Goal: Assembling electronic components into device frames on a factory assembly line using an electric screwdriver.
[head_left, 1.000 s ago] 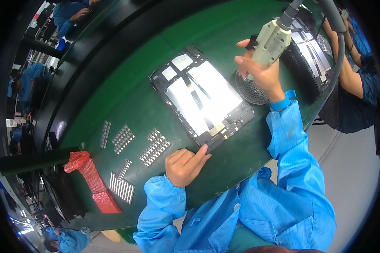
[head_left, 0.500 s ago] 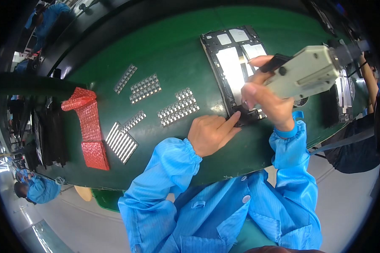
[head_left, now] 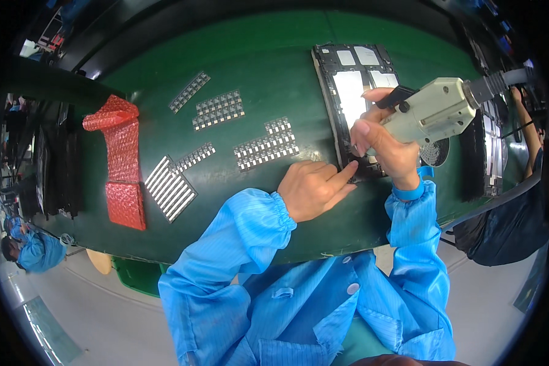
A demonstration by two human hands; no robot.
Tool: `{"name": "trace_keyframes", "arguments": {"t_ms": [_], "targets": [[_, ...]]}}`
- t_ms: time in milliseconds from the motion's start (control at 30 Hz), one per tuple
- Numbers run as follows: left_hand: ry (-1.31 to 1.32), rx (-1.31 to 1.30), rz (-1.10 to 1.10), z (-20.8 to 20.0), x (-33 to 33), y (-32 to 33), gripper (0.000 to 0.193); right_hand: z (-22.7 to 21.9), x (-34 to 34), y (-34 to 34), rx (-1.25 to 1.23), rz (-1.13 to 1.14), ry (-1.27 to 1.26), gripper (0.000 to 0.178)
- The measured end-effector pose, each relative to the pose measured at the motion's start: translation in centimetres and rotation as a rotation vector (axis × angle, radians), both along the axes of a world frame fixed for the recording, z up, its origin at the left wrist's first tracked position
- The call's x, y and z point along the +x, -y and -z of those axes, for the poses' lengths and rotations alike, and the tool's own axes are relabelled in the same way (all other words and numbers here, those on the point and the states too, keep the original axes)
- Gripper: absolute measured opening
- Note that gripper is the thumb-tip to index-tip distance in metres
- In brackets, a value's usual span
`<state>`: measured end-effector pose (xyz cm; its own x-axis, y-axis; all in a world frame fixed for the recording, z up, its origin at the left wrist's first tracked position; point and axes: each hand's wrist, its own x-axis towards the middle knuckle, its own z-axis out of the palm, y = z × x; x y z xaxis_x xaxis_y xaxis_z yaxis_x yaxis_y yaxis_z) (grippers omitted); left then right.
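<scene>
A pale beige electric screwdriver (head_left: 433,113) with a black lever and a grey cable is in my right hand (head_left: 391,143), its fingers wrapped round the front end. The tip is hidden behind those fingers, over the near end of an opened tablet-like device (head_left: 349,91). That device has a black frame and silver-white panels, and it lies lengthwise away from me. My left hand (head_left: 316,189) rests at its near left corner, holding nothing. The index finger stretches onto the black part there, the thumb lies apart below it, and the other fingers are bent.
Strips of small black-and-white parts (head_left: 265,149) lie on the green table (head_left: 244,55), left of the device. A striped sheet (head_left: 171,190) and red bubble wrap (head_left: 125,204) lie farther left. A round dish (head_left: 436,151) and another device (head_left: 493,149) are at right, near another person's arm (head_left: 529,119).
My view has shifted, so the device sits farther right in the picture and the red wrap farther left. Both hands keep nearly the same places on the device, the screwdriver still held.
</scene>
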<state>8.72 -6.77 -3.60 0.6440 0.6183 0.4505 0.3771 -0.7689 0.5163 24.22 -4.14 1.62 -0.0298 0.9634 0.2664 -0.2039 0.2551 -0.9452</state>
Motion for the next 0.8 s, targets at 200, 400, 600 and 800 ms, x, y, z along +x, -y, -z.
{"name": "trace_keyframes", "arguments": {"t_ms": [200, 400, 600, 800], "targets": [[0.09, -0.006, -0.015, 0.4, 0.1, -0.1, 0.032, 0.0, -0.1, 0.0, -0.027, 0.017, 0.005, 0.033], [0.092, -0.016, -0.019, 0.3, 0.0, -0.1, 0.032, 0.2, -0.2, 0.1, 0.02, -0.017, 0.057, 0.029], [0.085, -0.007, -0.007, 0.5, 0.0, -0.1, 0.033, 0.6, -0.3, 0.6, 0.012, -0.026, 0.084, 0.032], [0.157, 0.338, 0.078, -0.3, 1.2, 0.1, 0.03, -1.2, 1.5, 0.8, 0.166, 0.206, 0.067, 0.04]]}}
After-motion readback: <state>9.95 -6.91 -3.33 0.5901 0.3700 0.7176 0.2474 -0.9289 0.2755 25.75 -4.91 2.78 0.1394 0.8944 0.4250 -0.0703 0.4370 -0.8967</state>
